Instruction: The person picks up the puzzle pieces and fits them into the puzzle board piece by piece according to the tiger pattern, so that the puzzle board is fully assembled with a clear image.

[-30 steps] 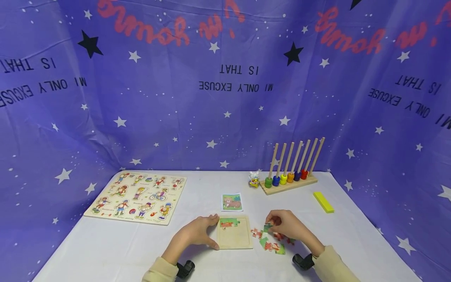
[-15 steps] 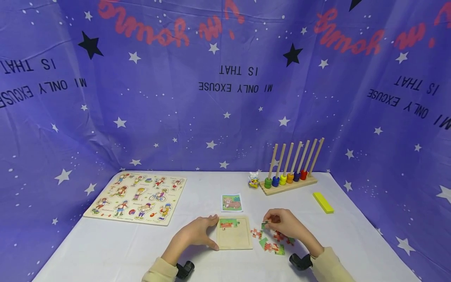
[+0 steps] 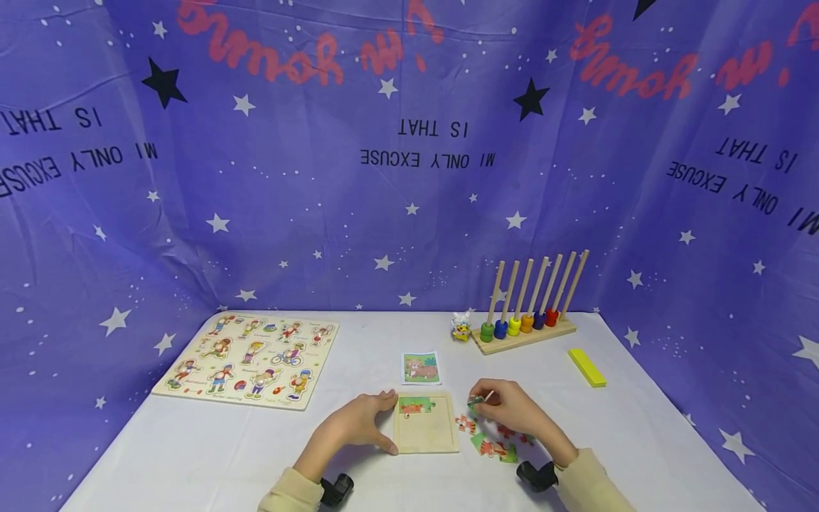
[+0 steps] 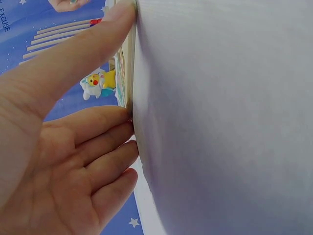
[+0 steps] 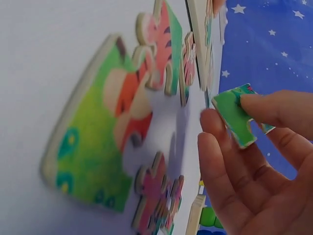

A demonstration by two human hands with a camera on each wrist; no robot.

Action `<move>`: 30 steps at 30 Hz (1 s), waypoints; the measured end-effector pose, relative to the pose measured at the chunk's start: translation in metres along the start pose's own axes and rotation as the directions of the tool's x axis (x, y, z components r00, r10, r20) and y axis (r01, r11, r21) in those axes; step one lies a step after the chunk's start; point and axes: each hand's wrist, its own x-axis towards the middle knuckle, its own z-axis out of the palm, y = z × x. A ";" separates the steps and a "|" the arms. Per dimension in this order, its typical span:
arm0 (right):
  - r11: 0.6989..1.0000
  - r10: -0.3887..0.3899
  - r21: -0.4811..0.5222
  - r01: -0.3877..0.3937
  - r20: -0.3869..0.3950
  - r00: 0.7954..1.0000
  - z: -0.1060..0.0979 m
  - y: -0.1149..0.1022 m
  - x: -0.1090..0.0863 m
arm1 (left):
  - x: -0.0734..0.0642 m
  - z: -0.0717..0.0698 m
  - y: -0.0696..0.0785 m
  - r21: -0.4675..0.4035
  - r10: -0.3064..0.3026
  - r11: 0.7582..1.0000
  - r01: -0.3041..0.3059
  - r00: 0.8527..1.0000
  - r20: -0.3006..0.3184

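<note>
My left hand [image 3: 361, 424] rests against the left edge of a square wooden puzzle tray [image 3: 425, 432], thumb near its front corner and fingers near its far corner. In the left wrist view the fingertips [image 4: 128, 180] touch the tray's edge. A joined strip of puzzle pieces [image 3: 416, 405] lies in the tray's far left corner. To the tray's right, my right hand [image 3: 508, 407] pinches a green puzzle piece [image 5: 234, 115] between thumb and fingers, lifted off the table. Several loose pieces [image 5: 105, 132] with orange and green printing lie below it, some partly hidden by the hand.
A picture card [image 3: 421, 368] lies beyond the tray. A large peg puzzle board [image 3: 246, 361] is at the left. A small figurine [image 3: 461, 326], a bead rack with upright pegs [image 3: 525, 343] and a yellow block [image 3: 586, 367] stand or lie at the back right.
My right hand has moved left toward the tray with the puzzle piece lifted and turned in its fingers. My left hand has stayed at the tray's edge.
</note>
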 end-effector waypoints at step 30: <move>0.998 -0.068 0.010 0.069 -0.055 0.996 0.018 -0.012 0.020 | -0.001 0.000 0.000 -0.009 0.010 1.000 -0.011 1.000 -0.006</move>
